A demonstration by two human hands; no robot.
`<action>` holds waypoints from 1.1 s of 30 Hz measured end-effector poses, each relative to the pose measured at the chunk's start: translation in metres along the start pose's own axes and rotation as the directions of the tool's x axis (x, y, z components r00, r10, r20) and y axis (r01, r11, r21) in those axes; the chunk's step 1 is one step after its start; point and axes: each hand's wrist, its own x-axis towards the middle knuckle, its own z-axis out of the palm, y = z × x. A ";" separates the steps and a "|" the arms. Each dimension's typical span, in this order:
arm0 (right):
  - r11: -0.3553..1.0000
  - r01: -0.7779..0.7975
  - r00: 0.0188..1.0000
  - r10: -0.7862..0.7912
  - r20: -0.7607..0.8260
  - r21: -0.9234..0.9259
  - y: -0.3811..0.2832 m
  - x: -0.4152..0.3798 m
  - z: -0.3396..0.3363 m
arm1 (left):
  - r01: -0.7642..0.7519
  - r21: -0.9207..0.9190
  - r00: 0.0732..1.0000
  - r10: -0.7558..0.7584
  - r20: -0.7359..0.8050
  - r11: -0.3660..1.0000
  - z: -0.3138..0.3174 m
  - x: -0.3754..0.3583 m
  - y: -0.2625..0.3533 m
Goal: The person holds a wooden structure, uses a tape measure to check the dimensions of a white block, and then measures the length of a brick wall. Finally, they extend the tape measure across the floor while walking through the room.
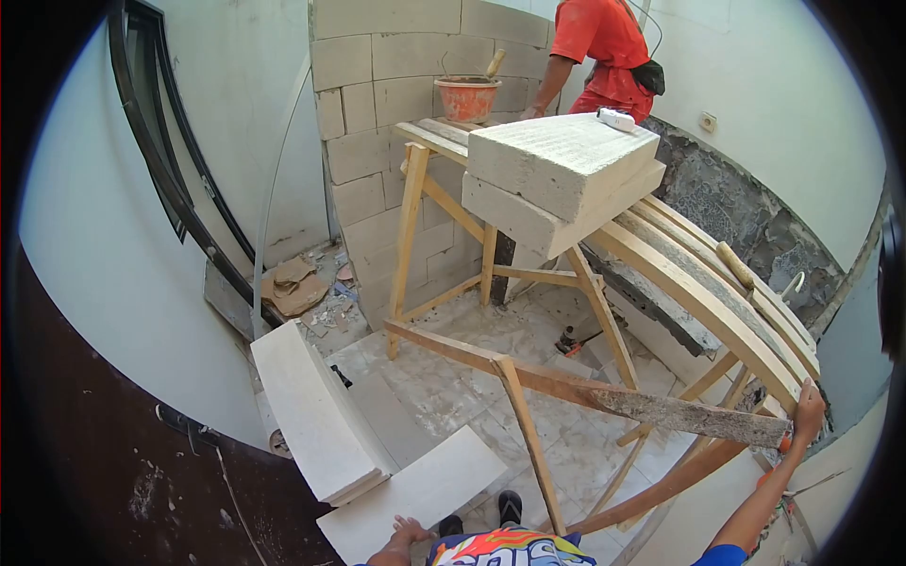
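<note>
My left hand [411,531] is open, fingers spread, at the near edge of a pale lightweight concrete block [425,491] lying low in front of me. It seems to touch the block. Beside that block stands a stack of similar blocks [316,410]. At the far right my right hand [809,417] closes on the end of a wooden beam [703,297], part of a plank-topped trestle. Some of its fingers are hidden. Just under that hand ends a mortar-stained crosspiece [698,415]. Two more blocks [566,170] lie stacked on the trestle planks.
A co-worker in red [604,47] stands behind the trestle. A red bucket [467,99] rests on the planks before a block wall [354,61]. A wooden-handled tool [735,265] lies on the right planks. Rubble [330,292] and a power tool [568,341] are on the floor.
</note>
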 end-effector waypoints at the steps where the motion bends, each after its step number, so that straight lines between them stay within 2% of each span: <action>1: 1.000 -0.002 1.000 0.002 -0.016 0.001 -0.001 -0.001 0.001 | -0.009 0.027 1.000 0.009 0.015 1.000 -0.001 0.002 0.000; 6: 1.000 -0.020 0.999 0.020 -0.027 0.009 -0.005 -0.003 -0.001 | -0.038 0.101 0.997 0.031 0.065 0.994 -0.005 0.002 0.001; 15: 1.000 -0.018 0.999 0.017 -0.033 -0.020 0.003 0.000 0.004 | -0.013 0.113 1.000 0.010 0.027 0.994 0.003 0.013 -0.002; 24: 0.999 -0.042 0.998 0.042 -0.041 0.001 -0.009 -0.005 -0.002 | -0.002 0.024 0.999 0.001 0.047 1.000 -0.002 0.007 -0.002; 33: 0.999 -0.035 0.998 0.035 -0.045 -0.006 -0.011 -0.005 -0.003 | -0.017 0.104 0.999 0.011 0.053 0.994 0.000 0.011 -0.002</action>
